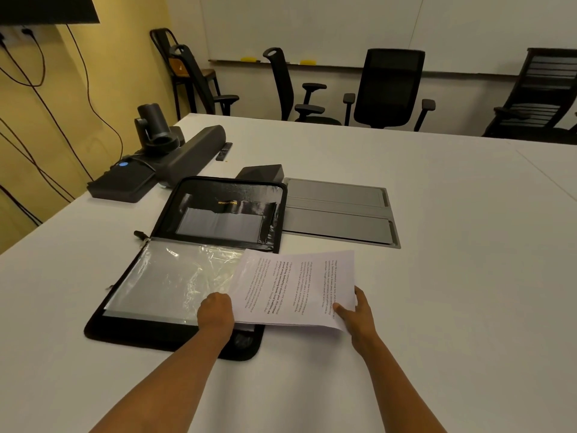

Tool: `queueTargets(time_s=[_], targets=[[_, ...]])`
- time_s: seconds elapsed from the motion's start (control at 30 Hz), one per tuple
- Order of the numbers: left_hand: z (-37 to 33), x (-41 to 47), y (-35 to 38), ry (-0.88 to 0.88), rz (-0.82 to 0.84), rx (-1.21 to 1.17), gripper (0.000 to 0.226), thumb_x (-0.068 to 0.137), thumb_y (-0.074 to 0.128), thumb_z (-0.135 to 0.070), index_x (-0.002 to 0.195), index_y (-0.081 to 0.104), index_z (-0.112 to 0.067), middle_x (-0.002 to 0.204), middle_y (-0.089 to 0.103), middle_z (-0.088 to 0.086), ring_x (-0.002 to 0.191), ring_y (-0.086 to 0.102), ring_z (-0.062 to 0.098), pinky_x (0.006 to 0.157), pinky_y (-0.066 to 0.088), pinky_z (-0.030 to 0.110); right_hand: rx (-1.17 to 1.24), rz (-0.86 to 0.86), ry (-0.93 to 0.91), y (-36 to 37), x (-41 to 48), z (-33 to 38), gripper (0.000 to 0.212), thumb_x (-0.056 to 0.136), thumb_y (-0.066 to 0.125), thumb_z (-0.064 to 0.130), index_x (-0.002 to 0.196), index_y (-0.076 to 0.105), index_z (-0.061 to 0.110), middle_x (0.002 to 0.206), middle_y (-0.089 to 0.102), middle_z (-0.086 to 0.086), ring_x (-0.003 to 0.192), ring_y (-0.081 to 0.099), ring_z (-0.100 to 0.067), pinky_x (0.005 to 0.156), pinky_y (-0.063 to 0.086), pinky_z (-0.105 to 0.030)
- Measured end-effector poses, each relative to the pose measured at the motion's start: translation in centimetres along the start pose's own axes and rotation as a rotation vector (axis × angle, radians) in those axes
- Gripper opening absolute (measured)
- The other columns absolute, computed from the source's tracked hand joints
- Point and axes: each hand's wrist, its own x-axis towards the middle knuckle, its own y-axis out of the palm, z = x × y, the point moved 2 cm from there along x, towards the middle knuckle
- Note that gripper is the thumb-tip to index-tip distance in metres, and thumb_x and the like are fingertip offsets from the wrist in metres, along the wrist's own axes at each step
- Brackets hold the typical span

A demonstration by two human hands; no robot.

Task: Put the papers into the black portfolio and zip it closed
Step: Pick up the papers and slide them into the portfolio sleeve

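Note:
The black portfolio (175, 334) lies unzipped and spread flat on the white table, its far flap (224, 195) showing a grey pocket and its near half covered by a clear plastic sleeve (168, 276). A thin stack of printed papers (296, 289) lies half over the portfolio's right edge, its left end tucked under the sleeve. My left hand (215, 314) holds the sleeve's edge where the papers enter, fingers hidden beneath. My right hand (356, 314) pinches the papers' near right corner, thumb on top.
A grey metal cable hatch (337, 210) is set into the table (437, 307) just right of the portfolio. A conference camera (153, 126), a dark speaker bar (190, 154) and a small remote (224, 151) sit at the far left. Office chairs (390, 89) line the far side.

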Motion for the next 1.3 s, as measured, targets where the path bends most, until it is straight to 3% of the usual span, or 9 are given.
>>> queueTargets(time_s=[0.5, 0.73, 1.03, 1.2, 1.3], targets=[[-2.6, -0.4, -0.9, 0.057, 0.084, 0.107, 0.025, 0.095, 0.050, -0.011, 0.120, 0.056, -0.009, 0.125, 0.058, 0.004, 0.113, 0.060, 0.015, 0.093, 0.047, 0.021, 0.060, -0.035, -0.010, -0.9, 0.9, 0.3, 0.060, 0.083, 0.068, 0.010, 0.134, 0.038, 0.020, 0.129, 0.054, -0.009, 0.102, 0.055, -0.023, 0.093, 0.049, -0.051], [-5.5, -0.9, -0.7, 0.135, 0.107, 0.100, 0.026, 0.096, 0.046, -0.009, 0.121, 0.056, -0.008, 0.126, 0.057, 0.006, 0.114, 0.058, 0.017, 0.093, 0.047, 0.022, 0.012, 0.118, 0.054, 1.2, 0.2, 0.3, 0.057, 0.086, 0.063, 0.008, 0.136, 0.038, 0.014, 0.134, 0.052, -0.012, 0.117, 0.054, -0.032, 0.096, 0.047, -0.048], [-4.9, -0.5, -0.9, 0.141, 0.149, 0.148, 0.029, 0.096, 0.043, -0.006, 0.122, 0.056, -0.007, 0.128, 0.056, 0.006, 0.117, 0.056, 0.018, 0.094, 0.046, 0.022, -0.147, 0.295, 0.040, 5.6, 0.5, 2.1, 0.056, 0.086, 0.064, 0.014, 0.134, 0.035, 0.019, 0.135, 0.051, -0.008, 0.118, 0.053, -0.029, 0.097, 0.047, -0.047], [-4.7, -0.1, -0.6, 0.149, 0.208, 0.163, 0.030, 0.095, 0.045, -0.004, 0.122, 0.057, -0.007, 0.129, 0.056, 0.006, 0.118, 0.056, 0.018, 0.094, 0.046, 0.022, -0.193, 0.358, 0.067, 8.3, 1.2, 2.8, 0.059, 0.087, 0.061, 0.011, 0.136, 0.029, 0.017, 0.138, 0.047, -0.008, 0.124, 0.049, -0.029, 0.101, 0.043, -0.047], [-4.4, 0.1, -0.3, 0.157, 0.270, 0.183, 0.028, 0.093, 0.048, -0.006, 0.119, 0.059, -0.006, 0.125, 0.060, 0.006, 0.114, 0.059, 0.018, 0.090, 0.048, 0.023, -0.155, 0.299, 0.085, 8.8, 1.5, 2.6, 0.057, 0.089, 0.060, 0.012, 0.136, 0.029, 0.013, 0.138, 0.047, -0.011, 0.122, 0.051, -0.030, 0.102, 0.044, -0.048]])
